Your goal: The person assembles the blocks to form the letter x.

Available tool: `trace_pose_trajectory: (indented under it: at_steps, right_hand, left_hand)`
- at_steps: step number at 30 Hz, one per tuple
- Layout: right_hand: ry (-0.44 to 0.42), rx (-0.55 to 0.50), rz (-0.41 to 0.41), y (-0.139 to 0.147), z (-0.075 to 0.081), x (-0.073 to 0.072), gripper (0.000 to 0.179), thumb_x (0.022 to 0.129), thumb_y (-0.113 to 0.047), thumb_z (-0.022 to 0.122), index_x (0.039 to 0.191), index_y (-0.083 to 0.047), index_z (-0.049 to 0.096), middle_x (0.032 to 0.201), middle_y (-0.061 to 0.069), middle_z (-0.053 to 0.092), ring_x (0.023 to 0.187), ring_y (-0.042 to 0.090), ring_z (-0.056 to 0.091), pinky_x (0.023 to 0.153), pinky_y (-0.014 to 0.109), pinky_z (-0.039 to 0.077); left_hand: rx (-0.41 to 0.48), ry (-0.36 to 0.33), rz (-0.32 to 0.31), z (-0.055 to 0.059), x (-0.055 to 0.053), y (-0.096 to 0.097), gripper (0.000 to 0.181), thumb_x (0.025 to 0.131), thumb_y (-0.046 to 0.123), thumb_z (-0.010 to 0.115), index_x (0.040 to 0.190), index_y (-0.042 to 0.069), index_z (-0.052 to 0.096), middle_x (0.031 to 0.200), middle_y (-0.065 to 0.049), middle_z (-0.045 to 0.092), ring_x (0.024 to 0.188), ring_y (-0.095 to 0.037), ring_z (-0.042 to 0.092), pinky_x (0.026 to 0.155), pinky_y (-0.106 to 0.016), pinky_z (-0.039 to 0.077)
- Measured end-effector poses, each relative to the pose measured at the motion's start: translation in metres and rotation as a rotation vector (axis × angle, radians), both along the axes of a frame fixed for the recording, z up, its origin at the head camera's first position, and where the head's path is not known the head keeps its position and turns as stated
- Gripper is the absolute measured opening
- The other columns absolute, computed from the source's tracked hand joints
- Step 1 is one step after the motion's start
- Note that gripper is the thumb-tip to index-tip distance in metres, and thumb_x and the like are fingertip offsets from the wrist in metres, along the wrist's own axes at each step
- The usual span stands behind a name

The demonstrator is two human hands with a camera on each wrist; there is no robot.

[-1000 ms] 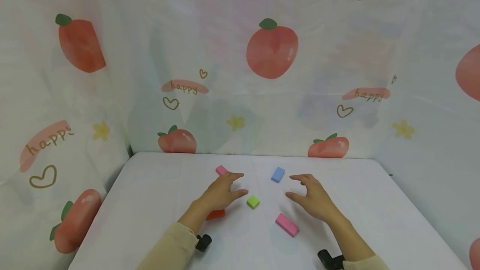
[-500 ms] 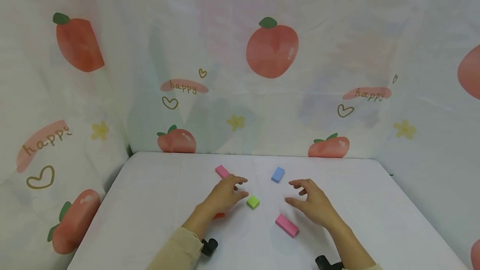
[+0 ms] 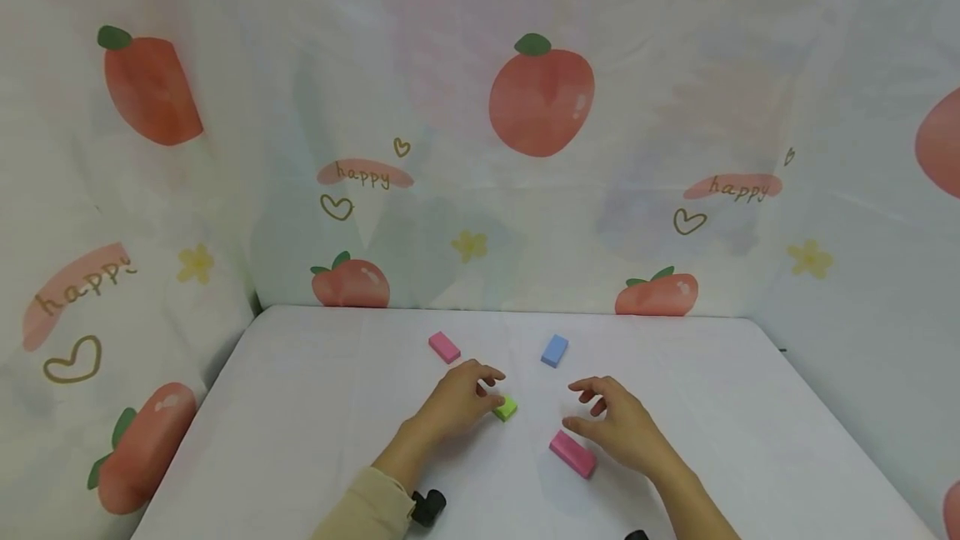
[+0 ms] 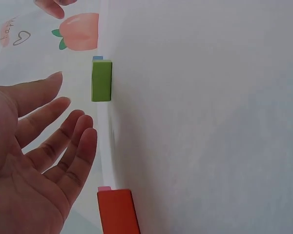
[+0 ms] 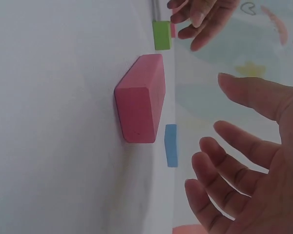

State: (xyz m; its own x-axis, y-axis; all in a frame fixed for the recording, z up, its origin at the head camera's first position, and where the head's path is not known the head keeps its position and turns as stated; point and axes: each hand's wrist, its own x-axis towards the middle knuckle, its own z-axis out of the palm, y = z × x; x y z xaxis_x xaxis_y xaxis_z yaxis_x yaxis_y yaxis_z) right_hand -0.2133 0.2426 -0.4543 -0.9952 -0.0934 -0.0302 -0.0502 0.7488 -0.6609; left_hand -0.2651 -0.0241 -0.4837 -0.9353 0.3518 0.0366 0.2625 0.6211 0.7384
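My left hand (image 3: pixel 459 400) hovers over the table with loosely bent fingers and holds nothing. Its thumb overlaps the lime-green block (image 3: pixel 507 410) in the head view; the left wrist view shows a gap between the hand and that green block (image 4: pixel 102 81). An orange-red block (image 4: pixel 118 210) lies under the left hand, hidden in the head view. To the right, my right hand (image 3: pixel 621 427) hangs with thumb and fingers spread apart, gripping nothing. Just left of it lies a long pink block (image 3: pixel 573 453), seen apart from the fingers in the right wrist view.
Farther back on the white-covered table (image 3: pixel 315 415) lie another pink block (image 3: pixel 444 347) and a blue block (image 3: pixel 554 351). A fruit-printed cloth (image 3: pixel 420 232) hangs behind the table and along its sides.
My left hand has moved right and nearer, toward the green block, uncovering the far pink block and covering the orange-red one. My right hand has come slightly nearer. The blocks stay put.
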Motion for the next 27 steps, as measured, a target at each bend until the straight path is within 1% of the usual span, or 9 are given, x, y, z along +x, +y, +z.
trace_pose_trajectory:
  at_steps: [5, 10, 15, 19, 23, 27]
  right_hand:
    - [-0.010, -0.007, 0.003, -0.002, -0.004, 0.002, 0.053, 0.081, -0.031, 0.088, 0.128, -0.015, 0.069, 0.111, 0.002, 0.064, 0.096, 0.016, 0.056, 0.077, 0.032, 0.045]
    - [-0.028, -0.010, -0.004, -0.004, -0.011, 0.004, 0.048, 0.079, -0.028, 0.089, 0.122, -0.017, 0.071, 0.106, -0.001, 0.063, 0.092, 0.014, 0.055, 0.074, 0.027, 0.044]
    - [-0.032, -0.039, 0.034, -0.004, -0.016, 0.006, 0.045, 0.077, -0.023, 0.090, 0.118, -0.015, 0.072, 0.101, -0.002, 0.062, 0.087, 0.014, 0.054, 0.071, 0.025, 0.042]
    - [-0.045, -0.034, 0.073, -0.004, -0.019, 0.007, 0.044, 0.077, -0.024, 0.090, 0.116, -0.015, 0.072, 0.099, -0.001, 0.060, 0.081, 0.013, 0.052, 0.067, 0.025, 0.041]
    - [-0.064, -0.021, 0.103, -0.003, -0.022, 0.007, 0.043, 0.077, -0.025, 0.089, 0.114, -0.014, 0.071, 0.097, 0.000, 0.059, 0.078, 0.013, 0.051, 0.065, 0.025, 0.041]
    - [-0.087, -0.008, 0.111, -0.004, -0.024, 0.008, 0.039, 0.076, -0.024, 0.089, 0.110, -0.015, 0.071, 0.093, 0.000, 0.059, 0.076, 0.013, 0.052, 0.064, 0.025, 0.042]
  left_hand:
    - [0.007, -0.001, 0.008, -0.003, 0.000, 0.006, 0.031, 0.092, 0.019, 0.078, 0.123, 0.014, 0.075, 0.105, 0.000, 0.067, 0.089, -0.011, 0.059, 0.077, -0.027, 0.051]
    - [0.024, -0.011, 0.014, -0.006, 0.001, 0.011, 0.028, 0.093, 0.019, 0.078, 0.121, 0.015, 0.076, 0.103, 0.002, 0.066, 0.088, -0.009, 0.058, 0.077, -0.026, 0.051]
    - [0.045, 0.004, 0.020, -0.009, 0.004, 0.012, 0.027, 0.092, 0.019, 0.078, 0.119, 0.015, 0.077, 0.102, 0.003, 0.066, 0.088, -0.008, 0.058, 0.079, -0.027, 0.050]
    - [0.049, -0.004, 0.030, -0.013, 0.007, 0.012, 0.026, 0.092, 0.020, 0.078, 0.118, 0.015, 0.077, 0.100, 0.005, 0.065, 0.088, -0.008, 0.057, 0.078, -0.027, 0.048]
    - [0.046, 0.001, 0.054, -0.019, 0.009, 0.012, 0.026, 0.092, 0.021, 0.078, 0.118, 0.016, 0.077, 0.100, 0.006, 0.065, 0.089, -0.008, 0.057, 0.078, -0.027, 0.047]
    - [0.058, 0.009, 0.086, -0.023, 0.010, 0.012, 0.025, 0.091, 0.021, 0.078, 0.116, 0.016, 0.078, 0.100, 0.006, 0.065, 0.089, -0.008, 0.057, 0.079, -0.027, 0.047]
